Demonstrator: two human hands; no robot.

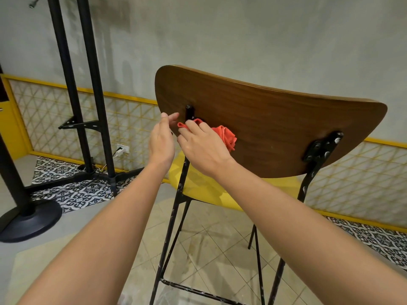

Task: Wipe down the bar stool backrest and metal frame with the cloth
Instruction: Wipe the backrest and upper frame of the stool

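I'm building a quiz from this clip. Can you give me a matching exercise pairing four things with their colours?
Things:
1. cloth
2. backrest
3. seat
4. frame

Colours:
A. yellow
B. black
C. red-orange
D. brown wood

Pairs: 1-C, 2-D, 3-A, 4-B

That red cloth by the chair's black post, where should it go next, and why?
Probably down the left upright. The right hand holds the red cloth against the wooden backrest at the post's top, the left hand open beside it, and the frame below looks speckled.
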